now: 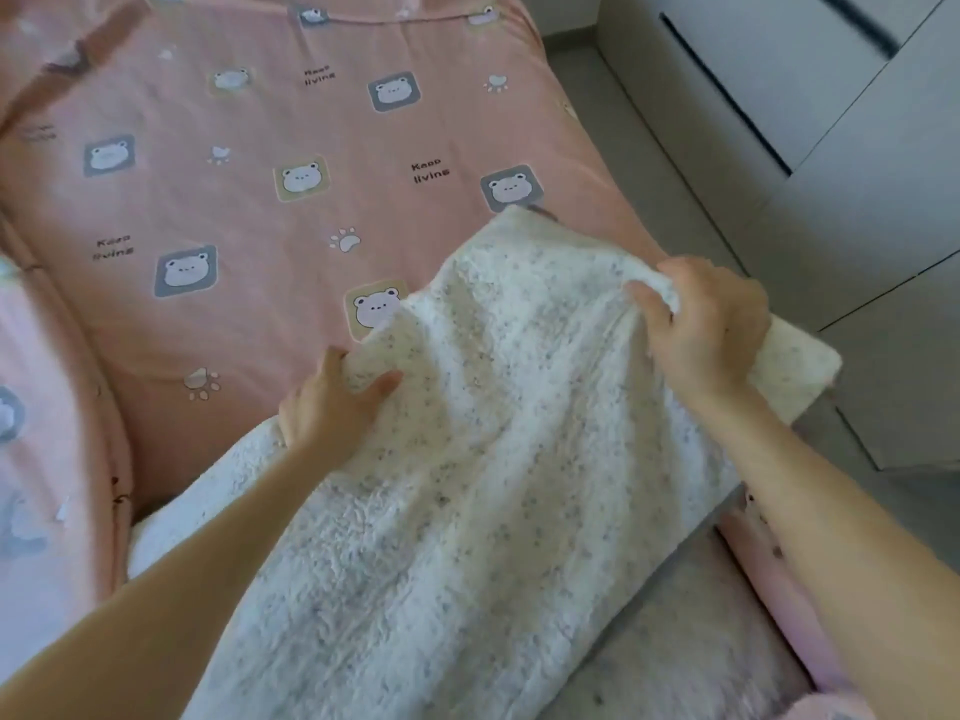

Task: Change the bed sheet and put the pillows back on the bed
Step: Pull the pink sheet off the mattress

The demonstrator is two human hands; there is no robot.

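Both forearms enter from the near edge. Nearest, below and between the two grips, a white fleecy blanket point(467, 511) flecked with small grey marks drapes back toward the wearer. Under the right forearm lie a strip of pale pink cloth point(769, 563) and a grey fuzzy surface point(675, 641); what either belongs to cannot be told. The left hand point(332, 402) grasps the blanket's left edge, thumb on top of the pile and fingers curled into the fabric. The right hand point(711, 324) is clenched on a bunched fold of the same blanket, slightly beyond the left grip. Just right of the right grip, a folded corner of the blanket juts past the bed's side. Beyond both grips, the pink bed sheet point(260, 210), printed with bear faces, paw marks and short dark lettering, lies spread flat; the blanket's far end rests on it. Left of the left grip runs a raised pink padded border point(62, 407). Right of and beyond the right grip are the grey floor point(649, 148) and white cupboard doors point(831, 148).
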